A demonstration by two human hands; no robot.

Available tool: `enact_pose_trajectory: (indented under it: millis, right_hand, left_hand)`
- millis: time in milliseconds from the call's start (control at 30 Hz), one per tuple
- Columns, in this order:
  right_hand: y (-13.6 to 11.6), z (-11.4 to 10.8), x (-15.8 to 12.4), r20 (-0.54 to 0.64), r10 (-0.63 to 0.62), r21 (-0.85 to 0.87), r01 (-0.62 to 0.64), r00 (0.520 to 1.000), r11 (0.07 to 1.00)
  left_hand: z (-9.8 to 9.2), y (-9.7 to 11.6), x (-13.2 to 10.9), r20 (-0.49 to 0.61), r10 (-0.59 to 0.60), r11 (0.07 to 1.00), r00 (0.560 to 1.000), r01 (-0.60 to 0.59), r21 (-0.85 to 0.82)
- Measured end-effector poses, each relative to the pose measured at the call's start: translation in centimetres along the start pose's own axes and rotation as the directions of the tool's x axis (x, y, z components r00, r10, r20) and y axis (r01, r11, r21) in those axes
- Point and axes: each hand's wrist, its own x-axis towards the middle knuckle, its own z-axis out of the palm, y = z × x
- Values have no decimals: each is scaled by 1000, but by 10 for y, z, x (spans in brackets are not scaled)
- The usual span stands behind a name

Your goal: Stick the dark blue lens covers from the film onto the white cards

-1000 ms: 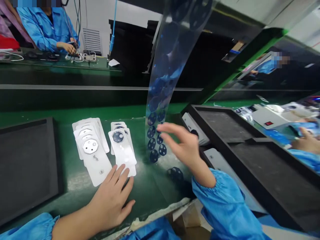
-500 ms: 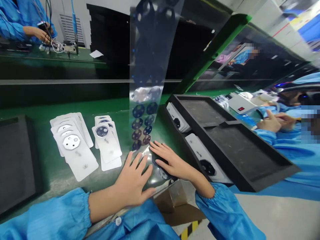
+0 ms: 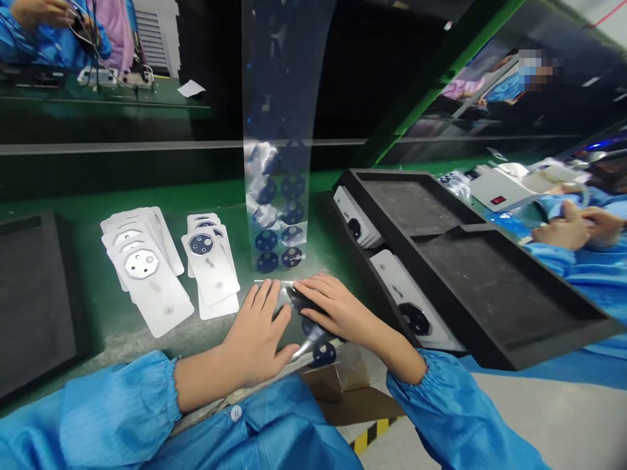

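A clear film strip (image 3: pixel 277 124) bearing two columns of dark round pieces (image 3: pixel 267 240) hangs down in front of me to the green table. Both hands lie on the film near the table's front edge. My left hand (image 3: pixel 259 333) rests flat with fingers stretched forward and its thumb apart. Beside it, my right hand (image 3: pixel 337 310) lies with its fingers extended, the tips close to my left fingertips. Shiny film bulges between and under the hands. Another dark round piece (image 3: pixel 323 354) on the film shows at the table edge below my right hand.
To the left, white phone-back-shaped cards (image 3: pixel 164 303) lie fanned; a smaller pile (image 3: pixel 218 287) sits beside them. A black tray (image 3: pixel 386 281) at right holds more cards. Another black tray (image 3: pixel 36 294) stands far left. A cardboard box (image 3: pixel 337 385) is below. A co-worker's hands (image 3: pixel 568 225) are at far right.
The view has shifted, so trays and strip appear displaced. My right fingertips have come closer to my left ones. More film with a round piece shows at the table edge.
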Motion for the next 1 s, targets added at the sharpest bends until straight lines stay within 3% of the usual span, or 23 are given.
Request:
enact_pose_trajectory:
  millis: [200,433,567,667,733,800,867,900,933,1000]
  right_hand:
    - [0,-2,7,14,19,31,-19,1000,999]
    - [-12,-12,14,-41,-199,-276,180,979,944]
    - [-16,-16,14,5,-250,-325,238,968,915]
    - [-29,-30,15,-17,-260,-239,248,966,939]
    - [-43,-44,17,-92,-228,-81,221,969,972]
    - [-57,-56,24,-206,-117,154,150,971,977]
    - [-68,-60,39,-308,79,469,79,948,880]
    - [-73,-57,51,-318,186,631,61,929,773]
    - [-77,-52,65,-279,274,774,46,921,632]
    - [-84,-37,102,-71,348,949,-44,935,313]
  left_hand:
    - [1,-1,-1,3,1,1000,1000,-1,-7]
    - [-3,1,0,23,-8,1000,1000,9,-26]
    - [-3,-1,0,39,-13,999,999,14,-47]
    - [0,-1,0,37,-40,998,999,41,-45]
    - [1,0,0,23,-56,998,998,57,-34]
    - [0,-2,-2,-5,-57,998,998,57,-17]
    - [-6,-6,-9,-42,-47,999,998,47,3]
    - [-11,-10,-15,-60,-43,999,997,44,14]
    - [-18,-15,-23,-78,-45,999,996,47,27]
    - [-32,-26,-46,-116,-84,994,990,92,61]
